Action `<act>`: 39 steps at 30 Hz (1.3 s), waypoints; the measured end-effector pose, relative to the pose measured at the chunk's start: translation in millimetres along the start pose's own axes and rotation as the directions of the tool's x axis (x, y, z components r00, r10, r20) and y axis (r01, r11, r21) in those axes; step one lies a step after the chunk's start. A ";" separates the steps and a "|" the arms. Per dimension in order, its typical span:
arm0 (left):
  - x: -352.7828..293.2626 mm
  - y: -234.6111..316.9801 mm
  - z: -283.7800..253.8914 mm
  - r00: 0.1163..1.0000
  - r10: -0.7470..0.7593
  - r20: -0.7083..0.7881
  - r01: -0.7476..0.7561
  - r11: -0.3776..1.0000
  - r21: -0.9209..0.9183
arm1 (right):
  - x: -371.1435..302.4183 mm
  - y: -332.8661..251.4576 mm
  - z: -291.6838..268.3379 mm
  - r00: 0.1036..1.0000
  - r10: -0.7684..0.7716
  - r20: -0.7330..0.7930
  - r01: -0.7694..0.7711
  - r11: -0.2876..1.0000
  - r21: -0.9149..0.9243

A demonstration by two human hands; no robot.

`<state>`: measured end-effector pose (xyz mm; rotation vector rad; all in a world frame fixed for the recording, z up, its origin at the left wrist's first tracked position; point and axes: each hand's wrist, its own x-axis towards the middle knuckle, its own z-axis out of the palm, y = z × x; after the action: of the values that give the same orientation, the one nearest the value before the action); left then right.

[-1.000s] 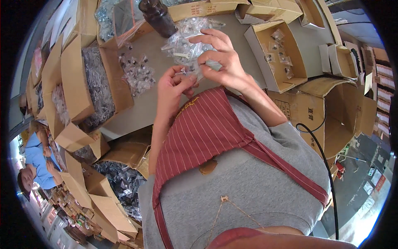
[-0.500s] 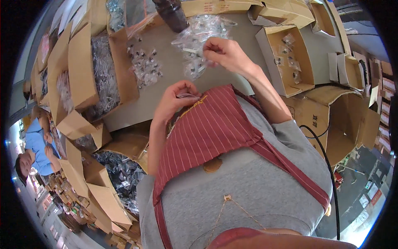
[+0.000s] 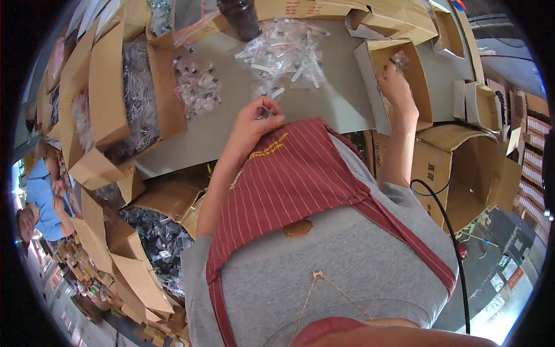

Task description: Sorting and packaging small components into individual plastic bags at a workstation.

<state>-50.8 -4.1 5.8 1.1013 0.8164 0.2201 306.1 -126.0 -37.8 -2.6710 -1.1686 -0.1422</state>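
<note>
My left hand (image 3: 258, 120) is curled at the table's front edge, just above my striped apron (image 3: 289, 179), with clear plastic (image 3: 265, 113) showing between thumb and fingers. Over the shallow carton (image 3: 376, 107) on the right, my right hand (image 3: 396, 89) has bent fingers at a small clear bag (image 3: 399, 59) with a dark part in it; the fingertips are partly hidden. Between the hands, toward the back, lies a spread of clear bags (image 3: 289, 49) with white strips. Left of it is a loose pile of small bags (image 3: 198, 87) with dark pieces.
A dark container (image 3: 240, 20) stands behind the bags. Open cartons of bagged parts (image 3: 140, 98) line the left, and another carton (image 3: 159, 243) sits lower. Smaller boxes (image 3: 483, 104) and a large open carton (image 3: 471, 173) are on the right, near a black cable (image 3: 457, 254). A person (image 3: 46, 196) works far left.
My right hand has moved right, from the spread of bags to the shallow carton. Fewer small bags show in that carton. My left hand has shifted slightly.
</note>
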 end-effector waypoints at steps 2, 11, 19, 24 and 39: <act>7.8 1.0 6.6 0.993 0.114 0.044 -0.114 0.994 0.002 | -1.3 8.0 -7.7 0.739 0.086 0.668 -0.341 0.903 0.262; 21.1 6.0 33.0 0.997 -0.038 0.061 0.048 0.985 -0.165 | -12.9 7.4 6.4 0.936 0.019 0.351 -0.019 1.000 -0.004; 19.1 15.9 32.7 0.968 -0.139 0.209 0.158 0.985 -0.074 | 7.4 28.8 30.0 0.930 -0.213 0.299 0.147 0.962 0.228; 16.7 16.4 35.3 0.982 -0.078 0.175 0.084 0.996 -0.029 | 1.8 12.3 -20.8 0.986 -0.016 0.164 -0.071 0.855 0.515; 21.0 64.3 62.6 0.969 0.080 0.233 -0.097 0.993 0.063 | -23.4 -99.4 -130.1 0.854 -0.414 0.314 -0.309 0.081 0.948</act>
<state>21.0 -7.0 63.5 1.2099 0.5722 0.1340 217.2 -108.4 100.7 -1.2732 -0.8637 1.1083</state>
